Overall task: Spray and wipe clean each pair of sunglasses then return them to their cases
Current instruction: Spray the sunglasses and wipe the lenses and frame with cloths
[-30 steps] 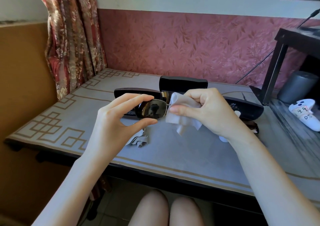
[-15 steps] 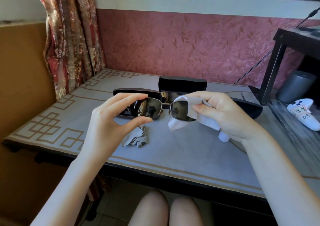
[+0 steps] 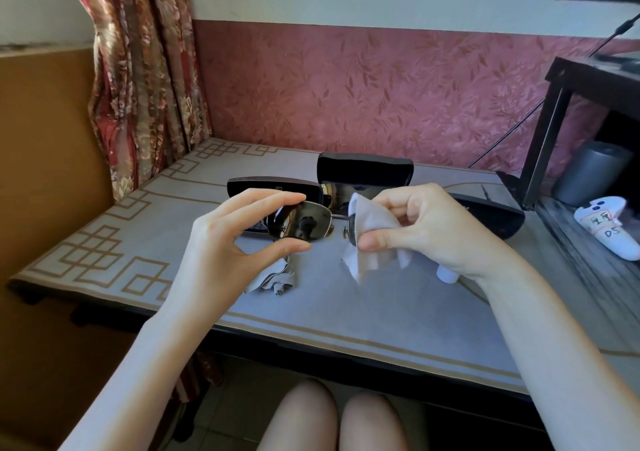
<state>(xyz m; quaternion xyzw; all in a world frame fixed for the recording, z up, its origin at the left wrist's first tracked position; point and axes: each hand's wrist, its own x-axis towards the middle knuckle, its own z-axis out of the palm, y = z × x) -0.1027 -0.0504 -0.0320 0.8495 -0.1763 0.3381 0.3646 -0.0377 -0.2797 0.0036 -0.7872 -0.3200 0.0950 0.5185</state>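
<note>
Sunglasses [image 3: 301, 224]: held in the air above the table [image 3: 346, 315], in front of the cases, spanning the gap between the two hands; one dark, mirror-like lens is bare, the other is covered by cloth.
Left hand [image 3: 235, 243]: pinches the rim of the bare lens, fingers along the top edge and thumb underneath.
Right hand [image 3: 426, 229]: fingers curled, thumb and forefinger pinching the white cloth [image 3: 372, 239] round the second lens; loose corners of the cloth hang below the hand.
Open case [image 3: 365, 172]: black, at the back of the table behind the sunglasses, lid standing up.
Left case [image 3: 270, 187]: black, just beside the open one, partly hidden by the left hand's fingers; whether its lid is down cannot be told.
Right case [image 3: 491, 217]: black, behind the right hand, mostly hidden by it.
Grey cloth [image 3: 273, 279]: crumpled on the table below the sunglasses.
Small white item [image 3: 446, 272]: stands on the table, largely hidden behind the right wrist.
Surroundings: a patterned curtain [image 3: 145, 70] hangs at the far left; a white controller [image 3: 609, 229] lies on a darker surface to the right.
</note>
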